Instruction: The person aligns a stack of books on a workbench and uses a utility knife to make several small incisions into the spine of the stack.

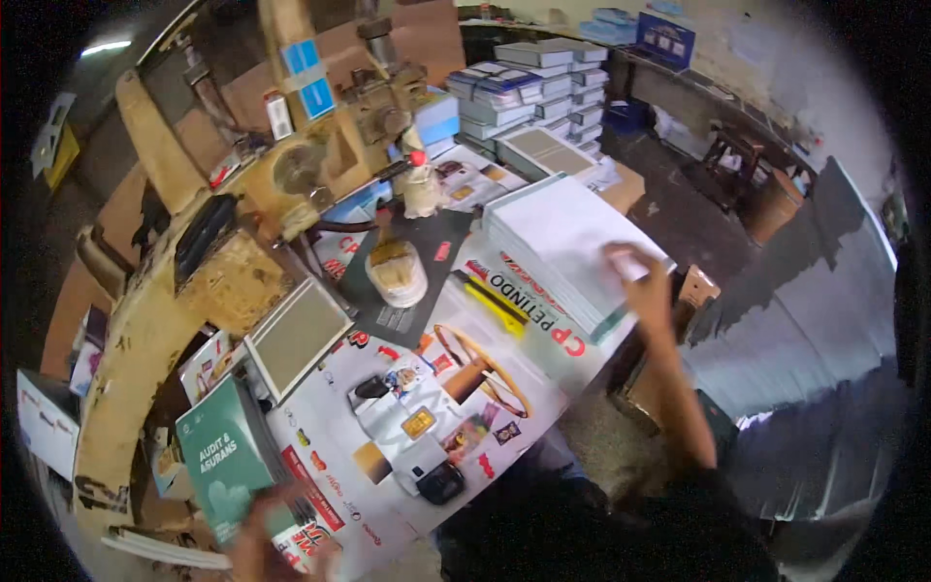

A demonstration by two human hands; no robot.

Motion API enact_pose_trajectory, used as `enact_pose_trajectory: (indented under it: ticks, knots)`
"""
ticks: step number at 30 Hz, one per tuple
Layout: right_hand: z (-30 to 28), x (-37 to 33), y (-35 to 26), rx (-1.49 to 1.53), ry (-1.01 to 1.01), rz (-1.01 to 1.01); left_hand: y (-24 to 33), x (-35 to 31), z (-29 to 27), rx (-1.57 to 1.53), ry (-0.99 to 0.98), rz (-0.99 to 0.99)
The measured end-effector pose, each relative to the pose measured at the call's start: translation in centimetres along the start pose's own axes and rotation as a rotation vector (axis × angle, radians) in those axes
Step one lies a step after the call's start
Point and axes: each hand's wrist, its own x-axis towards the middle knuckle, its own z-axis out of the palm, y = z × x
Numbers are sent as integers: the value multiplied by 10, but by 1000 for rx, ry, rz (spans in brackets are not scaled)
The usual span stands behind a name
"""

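My right hand (638,276) is over the right side of a thick stack of white sheets or book blocks (567,228). Its fingers look curled around something pale that I cannot make out, with some blur. Motion smears my left hand (276,538) at the lower left, beside the bottom edge of a green-covered book (225,451); whether it grips the book is unclear. A yellow cutter knife (495,306) lies just left of the white stack. Farther left, a wide brush (390,254) rests in a white tub (400,283) on a dark sheet.
Printed poster sheets (388,427) cover the table. A worn yellowish machine (145,369) curves along the left. A framed screen-like panel (299,338) leans near the green book. Tall book stacks (543,87) stand behind, and grey sheeting (805,359) hangs at right.
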Motion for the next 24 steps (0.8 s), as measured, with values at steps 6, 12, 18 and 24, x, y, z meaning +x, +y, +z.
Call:
enact_pose_trajectory:
  ticks: [6, 12, 18, 24]
  knots:
    - [-91, 12, 65, -511, 67, 539, 140, 87, 29, -461, -412, 728]
    - [-75, 19, 66, -224, -86, 524, 142, 85, 59, -433, -350, 591]
    - [-138, 51, 136, -404, -359, 704, 176, 80, 110, -368, -490, 457]
    - [-93, 31, 98, -423, -147, 519, 60, 132, 236, -235, -392, 290]
